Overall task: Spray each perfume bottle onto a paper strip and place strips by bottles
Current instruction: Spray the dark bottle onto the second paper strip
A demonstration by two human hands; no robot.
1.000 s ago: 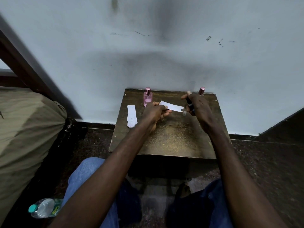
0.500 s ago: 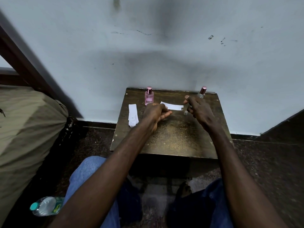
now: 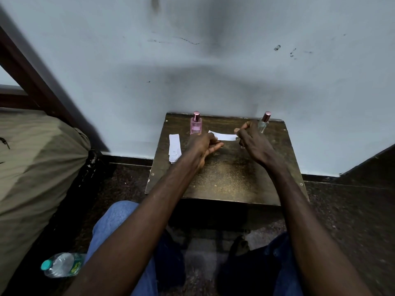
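The paper strip (image 3: 224, 136) hangs level just above the small table (image 3: 224, 180), between the 2 bottles. Your left hand (image 3: 203, 144) pinches its left end with the fingers curled under, which I judge keeps the paper flat and off the worn wood. The strip's other end runs up to the fingers of your right hand (image 3: 253, 142), which are loosely curled. Whether they nip the strip or only hover at it cannot be told from here (no bottle is in that hand). Just behind that hand stands the clear bottle (image 3: 262, 124), upright and capped at the table's far-right corner, so the strip probably belongs beside it. The pink bottle (image 3: 195, 127) stands capped at the far left, with the spare strips (image 3: 174, 147) lying just to its left, handy for a spray there. Both forearms reach straight forward, wrists low, knuckles up.
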